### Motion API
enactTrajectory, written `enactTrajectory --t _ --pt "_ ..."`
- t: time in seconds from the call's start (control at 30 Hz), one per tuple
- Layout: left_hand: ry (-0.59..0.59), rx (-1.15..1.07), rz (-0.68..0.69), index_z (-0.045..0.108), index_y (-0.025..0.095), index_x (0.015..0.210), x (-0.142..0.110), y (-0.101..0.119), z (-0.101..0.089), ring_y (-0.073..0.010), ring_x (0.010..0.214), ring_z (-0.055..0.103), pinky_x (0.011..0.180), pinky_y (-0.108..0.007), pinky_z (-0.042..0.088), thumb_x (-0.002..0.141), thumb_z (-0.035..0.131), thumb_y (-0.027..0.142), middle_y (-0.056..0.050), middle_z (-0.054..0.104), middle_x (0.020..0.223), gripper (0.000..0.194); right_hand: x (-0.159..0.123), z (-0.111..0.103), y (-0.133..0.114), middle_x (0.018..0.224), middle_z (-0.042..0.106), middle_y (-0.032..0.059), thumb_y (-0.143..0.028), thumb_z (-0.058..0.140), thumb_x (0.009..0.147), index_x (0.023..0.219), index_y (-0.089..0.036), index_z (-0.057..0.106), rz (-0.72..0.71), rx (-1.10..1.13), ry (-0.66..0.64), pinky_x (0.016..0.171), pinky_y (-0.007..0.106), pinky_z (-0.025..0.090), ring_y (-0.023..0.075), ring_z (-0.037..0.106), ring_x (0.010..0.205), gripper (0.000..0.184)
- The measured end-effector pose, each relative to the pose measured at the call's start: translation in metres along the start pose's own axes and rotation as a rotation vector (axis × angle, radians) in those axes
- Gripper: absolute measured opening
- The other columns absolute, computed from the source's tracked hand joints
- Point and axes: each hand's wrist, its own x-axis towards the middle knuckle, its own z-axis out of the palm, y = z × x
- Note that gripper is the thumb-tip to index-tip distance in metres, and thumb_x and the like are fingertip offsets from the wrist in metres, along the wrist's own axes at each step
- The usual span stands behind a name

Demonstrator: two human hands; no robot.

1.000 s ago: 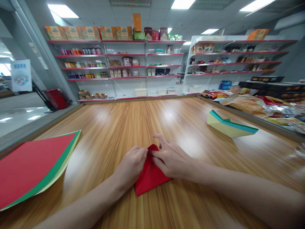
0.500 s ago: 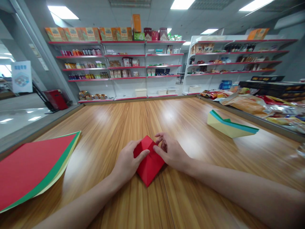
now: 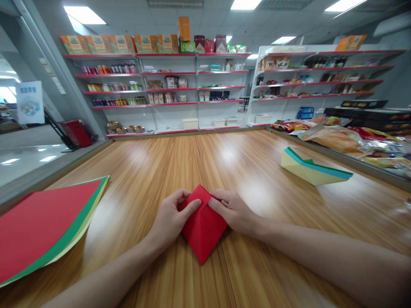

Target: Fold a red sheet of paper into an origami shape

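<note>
A red folded paper (image 3: 203, 231), diamond-shaped with a crease down its lower half, is held just above or on the wooden table in front of me. My left hand (image 3: 175, 216) pinches its upper left edge, thumb on top and fingers behind. Along the upper right edge, my right hand (image 3: 233, 211) grips it the same way, with the thumb pressed on the face. The two thumb tips lie close together near the upper middle. The fingers behind the paper are partly hidden.
Large sheets of red, green and pale yellow paper (image 3: 54, 214) lie stacked at the left. A folded paper boat (image 3: 313, 169) in yellow, blue and green stands at the right. Packaged goods (image 3: 334, 139) line the right side beyond the table's raised edge (image 3: 321, 152). Stocked shelves (image 3: 167, 88) stand behind.
My right hand's fingers have closed on the paper's right edge. The paper's lower tip has moved a little toward me, and the diamond looks slightly larger.
</note>
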Motion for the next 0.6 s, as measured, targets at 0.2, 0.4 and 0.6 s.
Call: enactTrajectory --t 0.2,0.4,0.6 --pt "0.007 -0.017 -0.024 0.061 0.015 0.085 -0.0008 0.0034 -0.0001 -0.0178 0.070 0.062 0.060 -0.025 0.048 0.080 0.064 0.042 -0.005 0.067 0.079 0.028 -0.0010 -0.0005 -0.0004 0.068 0.051 0.0007 -0.048 0.046 0.090 0.074 -0.015 0.052 0.014 0.041 0.013 0.050 0.022 0.034 0.0106 0.046 0.058 0.037" --pt "0.221 -0.335 -0.051 0.054 0.013 0.114 0.0050 -0.0009 0.0004 -0.0239 0.103 0.060 0.085 -0.031 0.047 0.076 0.070 0.040 -0.013 0.062 0.114 0.049 -0.0017 0.0038 -0.0041 0.073 0.056 0.0016 -0.040 0.047 0.092 0.083 -0.015 0.054 -0.071 0.092 0.177 0.053 0.023 0.039 0.0115 0.050 0.062 0.027" --pt "-0.121 -0.746 -0.138 0.059 0.009 0.113 0.0053 -0.0001 0.0046 -0.0291 0.106 0.060 0.090 -0.040 0.047 0.079 0.069 0.031 -0.018 0.063 0.114 0.041 0.0006 -0.0015 -0.0046 0.086 0.059 0.0046 -0.032 0.049 0.092 0.090 -0.017 0.059 -0.234 0.027 0.289 0.071 0.029 0.047 0.0154 0.057 0.079 0.017"
